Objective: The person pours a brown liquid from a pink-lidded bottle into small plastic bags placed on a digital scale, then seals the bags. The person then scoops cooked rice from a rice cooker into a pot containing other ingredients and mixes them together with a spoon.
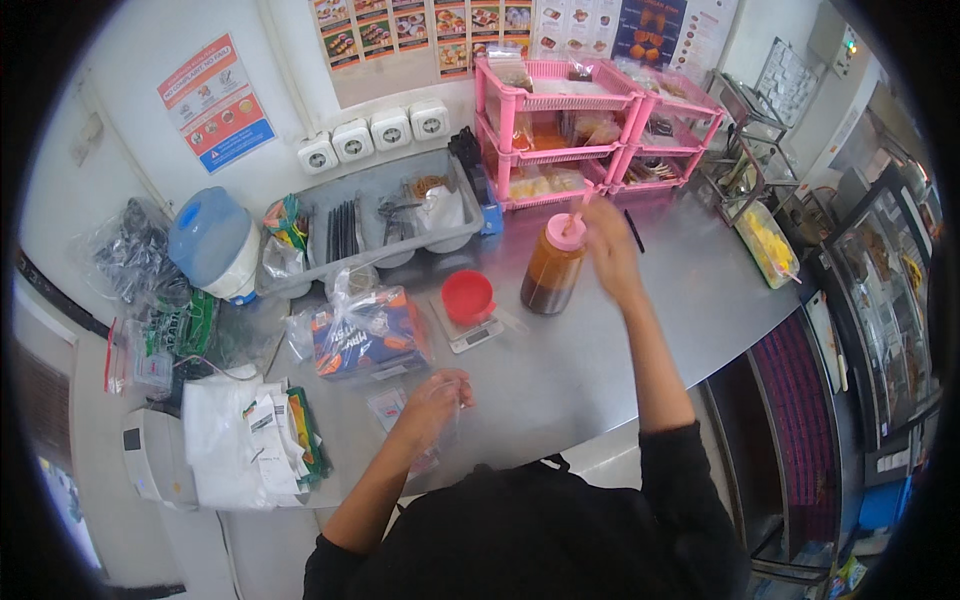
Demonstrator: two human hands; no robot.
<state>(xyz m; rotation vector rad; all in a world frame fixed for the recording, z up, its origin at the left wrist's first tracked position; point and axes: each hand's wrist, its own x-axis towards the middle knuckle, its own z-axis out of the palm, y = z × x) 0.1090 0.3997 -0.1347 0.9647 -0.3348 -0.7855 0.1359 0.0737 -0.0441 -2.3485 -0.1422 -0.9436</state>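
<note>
A clear plastic bag (452, 420) hangs from my left hand (435, 405), its fingers pinched together low over the table's front edge. Farther off, my right hand (609, 244) is at the top of a clear squeeze bottle (551, 274) of brown sauce, which stands upright. A narrow pink piece (589, 192) sticks up from between my right fingers, which are slightly blurred. The bottle's pink lid (565, 231) has brown sauce on its spout. Left of the bottle, a red bowl-shaped container (466, 298) sits on a small digital scale (477, 337).
A wrapped box (369, 334) stands on the steel table (555, 382). Behind are a grey tray (315, 274) of utensils and pink stacked racks (574, 154). At left lie plastic bags (214, 442) and receipts (276, 442); at right, a black pen (634, 231) and a tub of yellow food (766, 241).
</note>
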